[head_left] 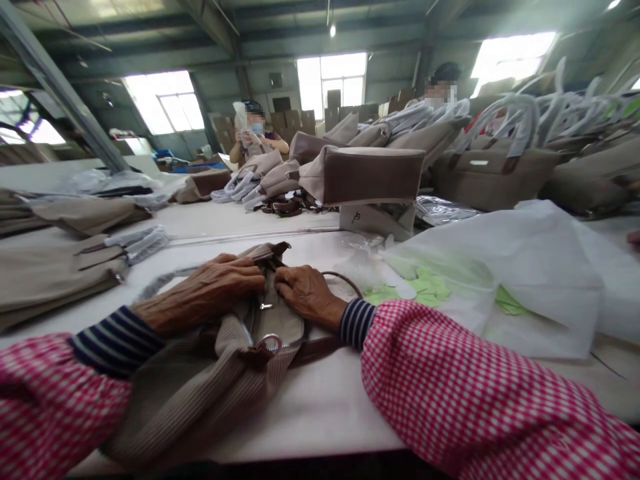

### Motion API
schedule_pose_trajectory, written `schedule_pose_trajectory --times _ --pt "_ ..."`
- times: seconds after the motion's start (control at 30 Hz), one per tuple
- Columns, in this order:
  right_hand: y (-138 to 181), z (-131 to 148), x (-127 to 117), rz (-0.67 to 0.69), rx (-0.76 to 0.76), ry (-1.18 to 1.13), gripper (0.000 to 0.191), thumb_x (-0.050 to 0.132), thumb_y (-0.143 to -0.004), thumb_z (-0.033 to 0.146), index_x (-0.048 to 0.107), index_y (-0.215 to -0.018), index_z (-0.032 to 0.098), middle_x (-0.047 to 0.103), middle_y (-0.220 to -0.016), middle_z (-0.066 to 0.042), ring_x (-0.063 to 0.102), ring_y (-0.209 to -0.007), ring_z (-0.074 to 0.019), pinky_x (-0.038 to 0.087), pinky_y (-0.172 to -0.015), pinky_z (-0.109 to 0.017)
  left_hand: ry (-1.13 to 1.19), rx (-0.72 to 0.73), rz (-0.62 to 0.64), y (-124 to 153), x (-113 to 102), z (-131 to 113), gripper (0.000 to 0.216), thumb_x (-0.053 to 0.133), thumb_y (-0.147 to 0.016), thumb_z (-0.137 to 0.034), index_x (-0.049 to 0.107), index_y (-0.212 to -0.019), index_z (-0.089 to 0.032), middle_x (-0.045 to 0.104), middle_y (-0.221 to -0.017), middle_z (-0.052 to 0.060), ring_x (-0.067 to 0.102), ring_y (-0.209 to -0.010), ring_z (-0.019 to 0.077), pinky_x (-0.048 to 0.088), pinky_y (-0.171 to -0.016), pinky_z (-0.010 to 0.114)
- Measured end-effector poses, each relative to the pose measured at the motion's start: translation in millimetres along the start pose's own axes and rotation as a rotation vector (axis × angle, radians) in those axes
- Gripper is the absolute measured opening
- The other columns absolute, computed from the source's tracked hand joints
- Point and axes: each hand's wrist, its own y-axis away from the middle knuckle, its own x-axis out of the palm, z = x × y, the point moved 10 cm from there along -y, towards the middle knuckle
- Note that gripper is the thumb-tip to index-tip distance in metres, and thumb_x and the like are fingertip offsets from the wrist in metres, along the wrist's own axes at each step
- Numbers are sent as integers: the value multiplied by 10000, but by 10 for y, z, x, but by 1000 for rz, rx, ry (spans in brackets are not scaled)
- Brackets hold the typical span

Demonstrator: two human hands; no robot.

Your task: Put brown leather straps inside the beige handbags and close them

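Observation:
A taupe handbag with a ribbed side and brown trim lies on the white table in front of me, its zipped mouth spread open. My left hand is closed over the bag's far left edge, its fingertips tucked at the opening. Opposite it, my right hand has its fingers curled on the other edge of the mouth. Between the hands a small metal zipper pull shows on the inner lining. A silver ring sits at the near end of the zip. The fingertips are partly hidden in the folds.
Stacked taupe bags lie at the left. A heap of bags with wrapped handles fills the back and right. White sheets and green slips lie on the right. A co-worker is across the table, another person behind the heap.

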Motion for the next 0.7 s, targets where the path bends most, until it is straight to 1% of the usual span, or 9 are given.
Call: schedule_pose_trajectory --times 0.1,0.17,0.27,0.37,0.43,0.5,0.57,0.63,0.7 --pt "11 31 1 12 -16 -11 193 565 -1012 247 756 -984 239 771 -933 -34 655 -840 -190 349 -722 -293 23 -10 12 65 99 30 206 496 -1069 -169 684 -993 -203 703 -1035 22 586 -953 193 386 -925 332" --pt "16 34 -6 5 -17 -27 179 576 -1009 238 753 -980 235 763 -916 -32 645 -823 -188 350 -723 -292 -4 -21 -28 92 111 46 201 504 -1057 -140 674 -966 -197 690 -991 22 580 -915 193 389 -895 332" --pt "18 32 -25 -21 -29 -105 148 597 -1001 221 745 -1007 225 744 -883 -22 629 -801 -180 363 -729 -283 -57 -38 -99 112 129 78 256 491 -1050 -112 661 -877 -193 666 -893 19 571 -838 188 403 -822 324" --pt "19 16 -50 -52 -40 -197 124 622 -980 184 738 -1014 214 723 -856 -7 615 -785 -167 386 -750 -272 -71 -26 -181 129 144 104 253 508 -1042 -121 663 -854 -193 659 -875 25 569 -814 181 410 -775 316" --pt "24 5 -55 -60 -52 -264 104 647 -957 164 743 -969 202 711 -832 2 613 -777 -159 399 -759 -267 -70 -34 -207 143 169 135 256 510 -1037 -123 661 -842 -191 657 -865 26 567 -802 178 413 -764 317" --pt "34 11 -16 -19 -78 -366 83 684 -927 155 753 -895 188 705 -802 9 616 -771 -151 407 -746 -259 -63 -55 -218 159 186 157 250 520 -1025 -119 658 -829 -188 654 -852 23 568 -802 178 422 -777 321" --pt "52 25 53 57 -96 -480 85 718 -899 157 762 -828 174 706 -779 11 620 -761 -145 415 -721 -249 -57 -88 -212 175 195 166 235 523 -1014 -105 664 -843 -183 662 -873 26 581 -833 182 439 -822 331" --pt "70 30 100 110 -91 -553 85 735 -883 157 779 -811 164 723 -788 6 635 -764 -146 431 -711 -243 -53 -119 -196 187 199 163 223 518 -1010 -98 674 -870 -175 669 -897 34 590 -875 192 448 -859 347" --pt "82 41 96 110 -86 -550 79 739 -883 156 800 -833 160 752 -833 -8 659 -793 -153 455 -738 -246 -38 -149 -180 197 203 165 206 522 -1005 -100 689 -907 -168 677 -921 41 597 -916 206 451 -886 366"
